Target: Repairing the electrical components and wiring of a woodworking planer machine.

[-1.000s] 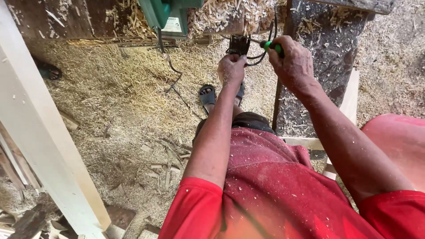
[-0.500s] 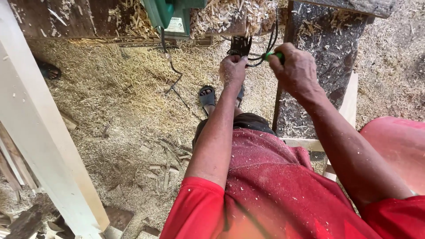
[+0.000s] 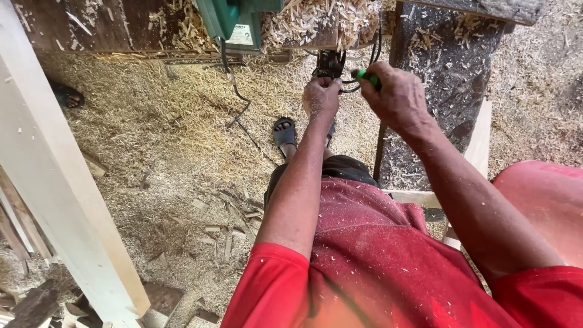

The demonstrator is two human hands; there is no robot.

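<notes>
Head view: both hands (image 3: 398, 97) slightly higher, green machine (image 3: 234, 21) nearer.

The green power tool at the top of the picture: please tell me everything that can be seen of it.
The green power tool sits at the upper edge of the view, cut off by the frame, so only its lower body shows. The housing looks like green plastic, with a pale label on its side. It rests on a dark wooden board among wood shavings. A thin black cord hangs from it down to the sawdust floor. Neither of the hands touches it; the left hand is the nearer one.
</notes>
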